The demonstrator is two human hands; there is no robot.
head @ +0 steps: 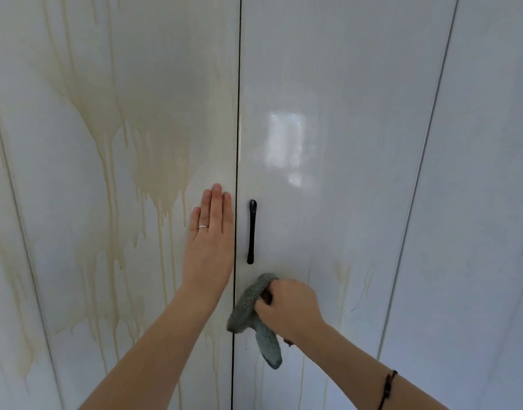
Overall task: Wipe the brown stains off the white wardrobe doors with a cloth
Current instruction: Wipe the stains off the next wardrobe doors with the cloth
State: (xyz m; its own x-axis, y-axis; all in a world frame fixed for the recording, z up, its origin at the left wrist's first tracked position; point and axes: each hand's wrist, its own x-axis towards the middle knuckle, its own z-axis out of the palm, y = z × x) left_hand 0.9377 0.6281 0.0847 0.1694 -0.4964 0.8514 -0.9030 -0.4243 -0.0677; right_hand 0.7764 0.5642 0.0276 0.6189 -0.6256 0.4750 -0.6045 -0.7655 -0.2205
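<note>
- Left hand (210, 232) lay flat, fingers together, on the left door (106, 173).
- Right hand (288, 306) gripped the cloth (248, 306) on the right door (328, 173), six o'clock of the handle (251, 232).
- Cloth looked soft, limp; best held bunched.

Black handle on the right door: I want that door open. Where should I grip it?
Probably its middle span: the black handle is a slim upright bar fixed at both ends. Hook fingers in from the right; the door gap lies close on its left.
</note>
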